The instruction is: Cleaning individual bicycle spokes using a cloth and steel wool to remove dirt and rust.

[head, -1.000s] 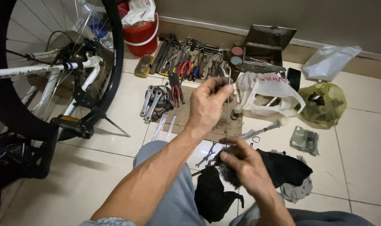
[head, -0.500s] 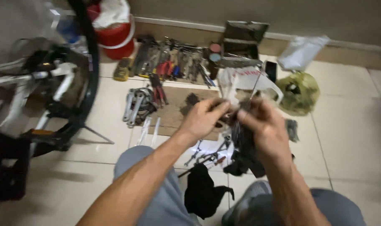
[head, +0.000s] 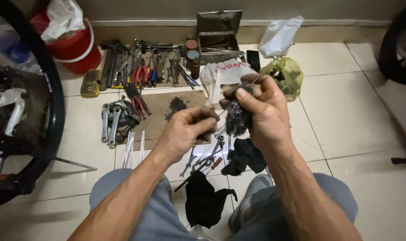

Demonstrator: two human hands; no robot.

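Gripping a wad of steel wool [head: 237, 117], your right hand [head: 262, 111] has its fingers curled tight round it, held up over the cardboard sheet [head: 160, 111], likely so grit drops there. Your left hand [head: 185, 134] is closed on something small and dark beside it; what, you cannot tell. Wrenches [head: 111, 122] lie far left, black rags [head: 245, 156] near.

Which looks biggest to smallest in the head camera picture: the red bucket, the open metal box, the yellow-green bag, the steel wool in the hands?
1. red bucket, though the frame's edge cuts it off
2. open metal box
3. yellow-green bag, close to the box, so unsure
4. steel wool, and it sits nearer the camera, so it is really smaller still
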